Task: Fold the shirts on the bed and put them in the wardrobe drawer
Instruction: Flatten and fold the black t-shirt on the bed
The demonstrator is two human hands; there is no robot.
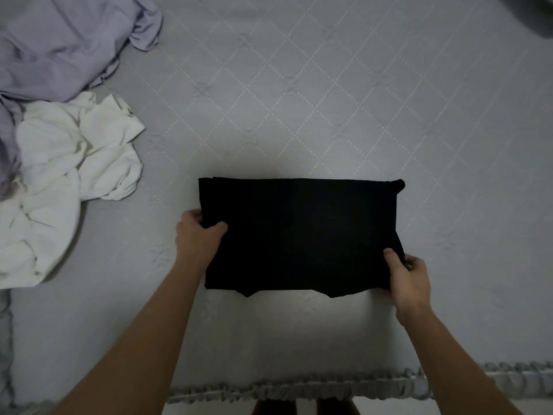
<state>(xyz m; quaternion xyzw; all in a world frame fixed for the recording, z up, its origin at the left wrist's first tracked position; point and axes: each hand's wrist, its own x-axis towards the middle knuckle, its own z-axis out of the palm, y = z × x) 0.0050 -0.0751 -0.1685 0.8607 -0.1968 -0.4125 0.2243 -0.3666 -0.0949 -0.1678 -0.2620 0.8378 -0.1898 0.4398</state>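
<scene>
The left hand (199,235) is pinching the left edge of the folded black shirt (299,235), thumb on top, while the right hand (407,275) is gripping its lower right corner the same way. The shirt is lying flat on the grey quilted bed (314,100). A crumpled white shirt (65,181) and a lilac shirt (59,43) are lying in a heap at the far left.

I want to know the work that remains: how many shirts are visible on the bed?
3. A folded black shirt lies near the bed's front edge, and a crumpled white shirt and a lilac shirt lie at the left. More may be hidden beneath these.
</scene>
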